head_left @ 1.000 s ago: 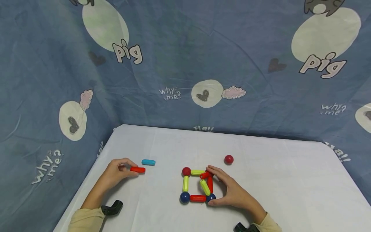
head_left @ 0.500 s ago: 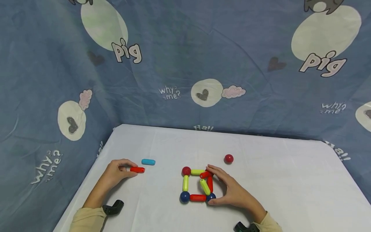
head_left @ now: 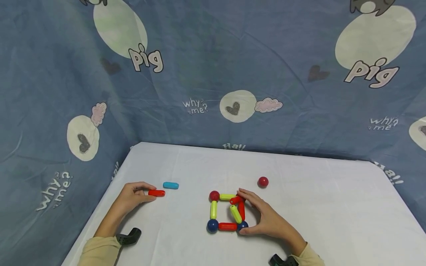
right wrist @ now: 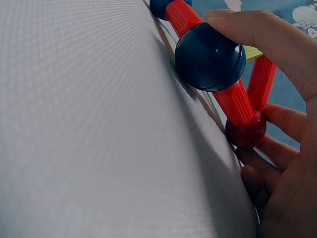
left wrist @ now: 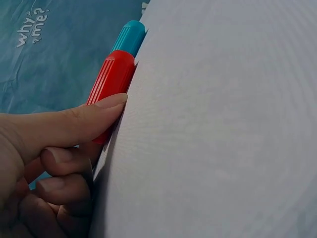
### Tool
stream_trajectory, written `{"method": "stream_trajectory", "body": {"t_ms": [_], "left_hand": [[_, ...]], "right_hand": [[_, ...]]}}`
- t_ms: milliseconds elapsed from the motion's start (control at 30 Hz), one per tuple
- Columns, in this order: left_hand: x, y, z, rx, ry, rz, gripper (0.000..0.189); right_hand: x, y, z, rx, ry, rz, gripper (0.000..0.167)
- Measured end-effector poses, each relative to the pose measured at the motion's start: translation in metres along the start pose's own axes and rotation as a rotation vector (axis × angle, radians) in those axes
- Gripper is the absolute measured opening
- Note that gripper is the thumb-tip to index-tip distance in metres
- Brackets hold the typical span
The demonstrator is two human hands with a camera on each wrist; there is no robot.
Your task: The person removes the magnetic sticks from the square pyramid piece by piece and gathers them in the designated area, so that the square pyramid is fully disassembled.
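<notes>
My left hand [head_left: 132, 198] pinches a red magnetic building stick [head_left: 156, 193] between thumb and fingers, low over the white table. Just beyond it lies a light blue stick [head_left: 171, 185], in line with the red one in the left wrist view. At the middle, a square of sticks and balls [head_left: 227, 227] lies on the table. My right hand [head_left: 267, 220] holds its right side, thumb on a dark blue ball [right wrist: 210, 57] and fingers at a dark red ball [right wrist: 246, 130]. From these two balls, a yellow-green stick [head_left: 235, 214] and a red stick [head_left: 236, 200] stick out.
A loose red ball [head_left: 263, 181] lies behind the right hand. Black wrist devices [head_left: 129, 236] sit at both sleeves. Blue printed cloth [head_left: 206, 74] hangs behind and to the left of the white table [head_left: 332, 207].
My left hand has shifted very slightly left and away with the red stick. The right hand and the square stay where they were.
</notes>
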State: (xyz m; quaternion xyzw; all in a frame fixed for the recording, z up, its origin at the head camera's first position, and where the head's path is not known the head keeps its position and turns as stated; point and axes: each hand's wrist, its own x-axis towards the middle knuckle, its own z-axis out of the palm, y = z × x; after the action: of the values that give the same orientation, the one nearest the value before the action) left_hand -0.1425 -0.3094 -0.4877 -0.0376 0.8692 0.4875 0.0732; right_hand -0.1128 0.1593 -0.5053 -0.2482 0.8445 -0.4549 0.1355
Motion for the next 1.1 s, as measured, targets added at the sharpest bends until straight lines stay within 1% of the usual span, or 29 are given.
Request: {"method": "stream_trajectory", "body": {"t_ms": [167,433,633,733,867,933,1033,1100], "left_hand": [[0.000,0.001,0.001,-0.016,-0.011,-0.014,0.043],[0.003,0.000,-0.002,-0.032,-0.029,-0.051,0.049],[0.003,-0.003,-0.006,-0.057,-0.021,-0.031,0.053],[0.000,-0.002,-0.009,-0.071,-0.006,-0.020,0.054],[-0.006,0.005,-0.014,-0.065,0.020,0.030,0.053],[-0.009,0.013,-0.013,-0.048,0.037,0.063,0.052],[-0.011,0.029,-0.004,-0.018,0.038,0.128,0.047],[-0.011,0.041,0.008,-0.004,0.002,0.186,0.043]], "right_hand": [[0.000,0.001,0.000,-0.001,0.003,0.014,0.098],[-0.001,0.000,0.000,0.018,0.008,-0.001,0.098],[-0.001,-0.001,0.001,0.027,0.010,0.013,0.098],[0.000,-0.001,0.002,0.023,0.008,0.015,0.098],[0.001,-0.001,0.002,0.015,0.002,0.016,0.099],[0.001,-0.001,0.001,0.013,-0.002,0.014,0.099],[0.001,-0.001,0.000,0.008,-0.005,0.006,0.098],[0.000,-0.001,0.000,0.012,-0.004,0.006,0.098]]}}
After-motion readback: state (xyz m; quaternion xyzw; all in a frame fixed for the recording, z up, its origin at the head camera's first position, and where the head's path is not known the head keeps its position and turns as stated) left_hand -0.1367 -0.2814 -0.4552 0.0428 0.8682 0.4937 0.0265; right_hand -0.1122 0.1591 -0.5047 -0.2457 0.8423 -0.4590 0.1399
